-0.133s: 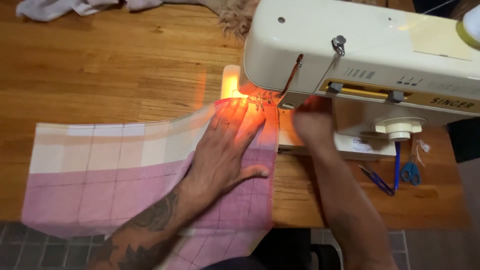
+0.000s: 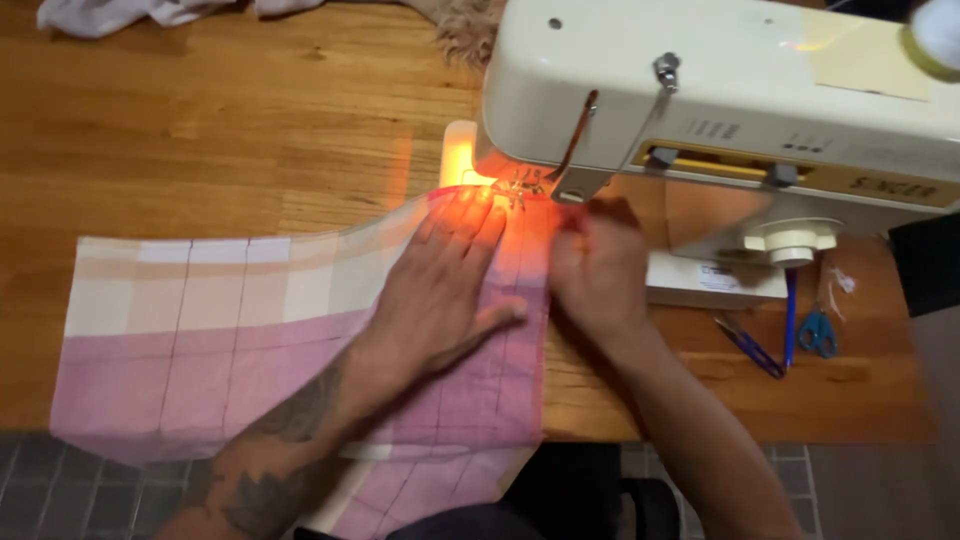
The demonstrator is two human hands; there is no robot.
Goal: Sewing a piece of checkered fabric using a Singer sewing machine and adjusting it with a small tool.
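A pink and cream checked cloth (image 2: 230,340) lies flat on the wooden table (image 2: 200,140), its far right corner under the needle area (image 2: 518,185) of a cream sewing machine (image 2: 720,90). My left hand (image 2: 445,285) presses flat on the cloth, fingers spread and pointing at the lit presser foot. My right hand (image 2: 598,270) rests at the cloth's right edge just in front of the needle, fingers curled against the fabric fold.
Small blue-handled scissors (image 2: 818,332), a purple snipper (image 2: 750,348) and a blue pen (image 2: 790,310) lie right of the machine base. White cloth (image 2: 110,12) and a furry item (image 2: 465,30) sit at the table's far edge. Grey floor tiles (image 2: 80,490) show below.
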